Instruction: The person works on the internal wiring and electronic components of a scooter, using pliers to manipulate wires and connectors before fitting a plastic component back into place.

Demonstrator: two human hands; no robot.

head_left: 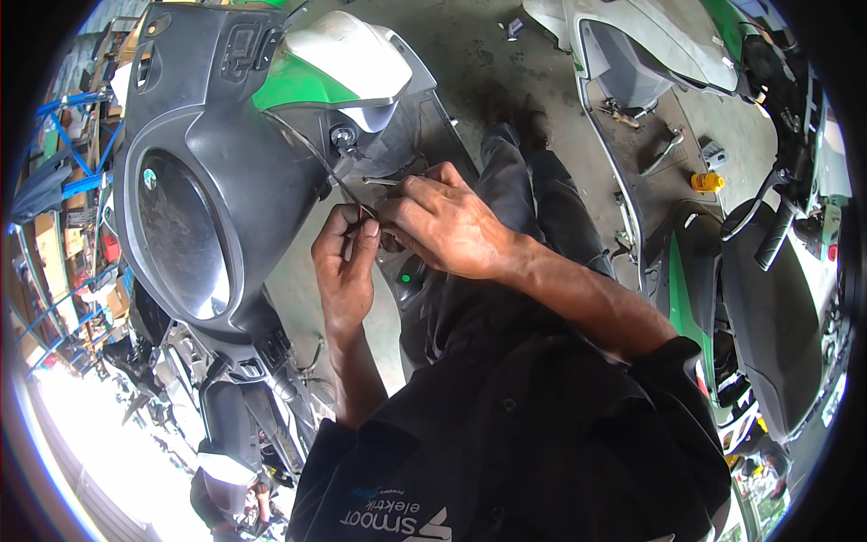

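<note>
A thin black cable (307, 144) runs down from the scooter's front panel to my two hands, which meet at the middle of the view. My left hand (346, 266) pinches the cable's end between thumb and fingers; a bit of red shows there. Close against it, my right hand (452, 221) is closed, palm down, its fingertips at the same spot. From under its fingers sticks out a slim silver metal tool (379, 182), whose other end is hidden. The grey scooter front (203, 199) with green and white panels stands at left.
A second scooter with a dark seat (772, 316) stands at right. Near it lie a yellow bottle (707, 182) and loose parts on a floorboard. Blue shelving (81, 185) lines the far left. Another person (217, 497) is at the lower left.
</note>
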